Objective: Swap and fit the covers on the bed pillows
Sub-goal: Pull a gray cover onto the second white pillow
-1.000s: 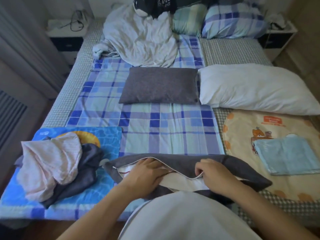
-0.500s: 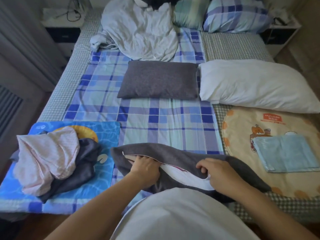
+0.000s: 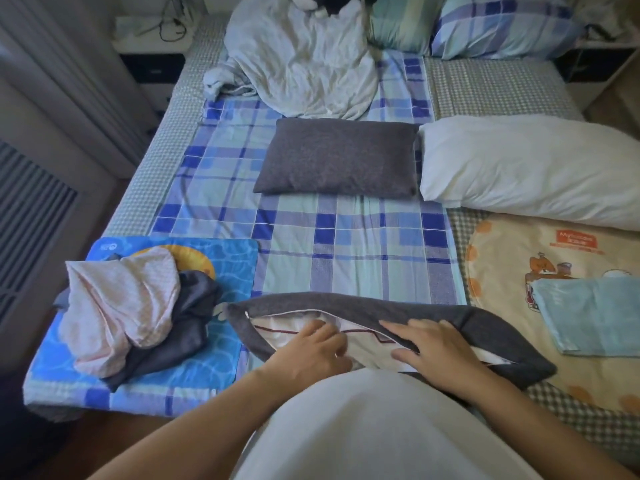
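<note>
Counting on the bed: two grey-covered pillows, one in front of me (image 3: pixel 467 317) and one mid-bed (image 3: pixel 337 157). One bare white pillow (image 3: pixel 526 168). Two plaid pillows at the head, (image 3: pixel 502 26) and (image 3: pixel 401 26). One folded blue towel (image 3: pixel 595 315). One pink cover (image 3: pixel 117 303).

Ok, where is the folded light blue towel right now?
In the head view the folded light blue towel lies at the right side of the bed, on the cream cartoon mat, nearer the person than the white pillow.
</note>
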